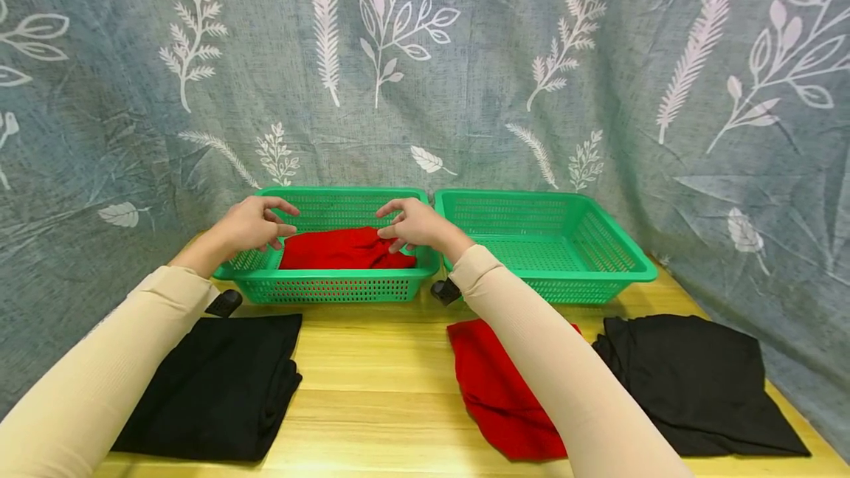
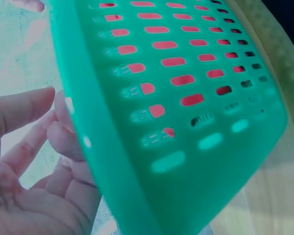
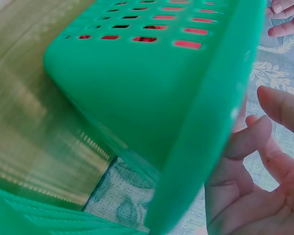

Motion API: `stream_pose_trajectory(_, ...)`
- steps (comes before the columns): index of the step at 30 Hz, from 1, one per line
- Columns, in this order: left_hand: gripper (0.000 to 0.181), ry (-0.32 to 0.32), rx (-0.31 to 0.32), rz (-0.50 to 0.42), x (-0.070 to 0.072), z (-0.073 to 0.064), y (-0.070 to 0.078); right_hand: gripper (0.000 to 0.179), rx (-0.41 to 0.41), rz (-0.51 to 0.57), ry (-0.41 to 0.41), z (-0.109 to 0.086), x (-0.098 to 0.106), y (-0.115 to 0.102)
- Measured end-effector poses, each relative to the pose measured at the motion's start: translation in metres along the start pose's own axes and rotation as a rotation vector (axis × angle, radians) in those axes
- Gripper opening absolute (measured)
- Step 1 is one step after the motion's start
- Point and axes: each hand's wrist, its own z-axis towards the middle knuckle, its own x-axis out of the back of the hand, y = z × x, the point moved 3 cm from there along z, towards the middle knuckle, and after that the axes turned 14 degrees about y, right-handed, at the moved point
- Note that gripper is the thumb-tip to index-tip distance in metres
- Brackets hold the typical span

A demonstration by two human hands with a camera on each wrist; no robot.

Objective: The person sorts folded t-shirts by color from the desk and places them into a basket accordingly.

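Observation:
Folded red cloth [image 1: 341, 249] lies inside the left green basket [image 1: 325, 288]. My left hand [image 1: 255, 226] is above that basket's left end, thumb and fingers apart and loosely bent around nothing. Over its right end hovers my right hand [image 1: 418, 223], likewise loosely bent and holding nothing. In the left wrist view the left hand [image 2: 44, 166] shows beside the basket's rim [image 2: 83, 132]; the fingertips are partly hidden behind it. The right wrist view has the right hand [image 3: 259, 171] at the opposite end, some fingers partly behind the rim.
A second green basket [image 1: 564, 286] with bare slatted bottom stands to the right. On the wooden table [image 1: 365, 389] lie black cloth [image 1: 212, 389] at left, red cloth [image 1: 498, 397] partly under my right forearm, and black cloth [image 1: 697, 382] at right. A patterned curtain [image 1: 491, 57] hangs behind.

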Motion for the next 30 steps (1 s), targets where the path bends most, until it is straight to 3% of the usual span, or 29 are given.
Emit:
stream_pose_trajectory(15, 0.047, -0.024, -0.023, 0.001, 0.005, -0.002, 0.018, 0.046, 0.028, -0.079, -0.073, -0.007, 0.016, -0.004)
stream_pose_trajectory(22, 0.047, -0.048, -0.032, 0.000, -0.002, -0.006, 0.031, 0.046, 0.065, -0.112, -0.086, -0.019, 0.023, -0.005)
stream_pose_trajectory(30, 0.046, -0.064, -0.096, 0.000, -0.013, -0.017, 0.047, 0.047, 0.103, -0.119, -0.094, -0.033, 0.029, -0.007)
